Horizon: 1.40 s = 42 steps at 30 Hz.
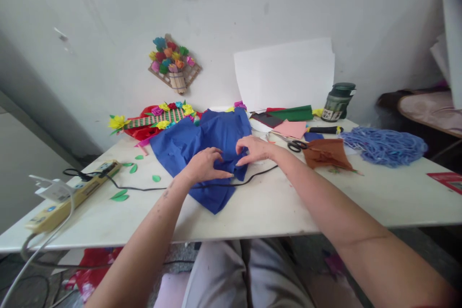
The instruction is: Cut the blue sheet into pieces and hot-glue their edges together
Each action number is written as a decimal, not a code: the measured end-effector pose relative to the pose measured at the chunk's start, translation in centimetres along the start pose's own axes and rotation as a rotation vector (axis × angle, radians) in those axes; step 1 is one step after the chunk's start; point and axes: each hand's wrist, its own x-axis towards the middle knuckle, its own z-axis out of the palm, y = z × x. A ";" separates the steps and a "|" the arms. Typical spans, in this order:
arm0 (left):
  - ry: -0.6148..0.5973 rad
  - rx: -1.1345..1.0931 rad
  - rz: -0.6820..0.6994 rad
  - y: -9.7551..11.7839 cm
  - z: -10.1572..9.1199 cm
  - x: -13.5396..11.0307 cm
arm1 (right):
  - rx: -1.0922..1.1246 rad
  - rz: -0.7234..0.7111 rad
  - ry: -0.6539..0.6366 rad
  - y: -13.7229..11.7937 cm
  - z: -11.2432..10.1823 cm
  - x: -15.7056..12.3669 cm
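A crumpled sheet of blue crepe paper or cloth (182, 142) lies across the middle of the table, its lower corner pointing toward me. Over its near part rests my left hand (205, 166), fingers bent and thumb stretched apart from them. My right hand (254, 149) is at the sheet's right edge, its fingers curled with a gap above the thumb. Neither hand plainly grips the sheet. A thin black cord (144, 189) runs over the sheet, just below both hands. Scissors (296, 146) with black handles lie right of my right hand.
At left are a power strip (92, 192) with plugs and several green paper leaves (156, 178). Paper flowers (164, 124) lie behind the sheet. Rightward are brown paper (327, 152), a screwdriver-like tool (324, 130), a blue stringy bundle (390, 146) and a dark green jar (338, 102).
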 end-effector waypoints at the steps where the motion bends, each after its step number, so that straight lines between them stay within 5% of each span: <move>1: 0.020 0.026 0.018 0.5 0.1 0.0 | -0.015 -0.027 -0.019 -0.1 0.0 0.1; 8: 0.007 0.093 0.100 1.5 0.5 0.2 | -0.090 -0.140 -0.111 0.7 1.0 0.6; 13: -0.030 -0.049 0.197 0.8 -0.4 0.5 | 0.091 -0.230 -0.121 1.4 1.0 0.8; 18: -0.178 -0.155 0.191 0.9 -0.5 0.7 | 0.234 -0.086 -0.226 1.6 1.1 0.6; 22: -0.256 -0.248 0.128 0.7 -0.5 1.0 | 0.289 0.076 -0.243 1.2 1.3 0.5; 27: -0.263 -0.477 -0.010 0.3 -0.9 1.8 | 0.124 0.218 -0.033 0.8 1.9 1.0; 34: -0.372 -0.813 -0.320 0.8 -1.7 3.0 | 0.010 0.215 -0.283 1.0 2.2 1.1; 37: -0.199 -0.655 -0.301 0.8 -1.0 4.0 | -0.058 0.216 -0.338 0.5 2.0 1.1; 40: 0.075 -0.358 -0.109 0.5 0.6 5.1 | -0.115 0.242 -0.356 -0.4 1.7 1.1; 42: 0.129 -0.211 0.032 0.2 1.9 5.6 | -0.140 0.251 -0.369 -0.9 1.6 1.1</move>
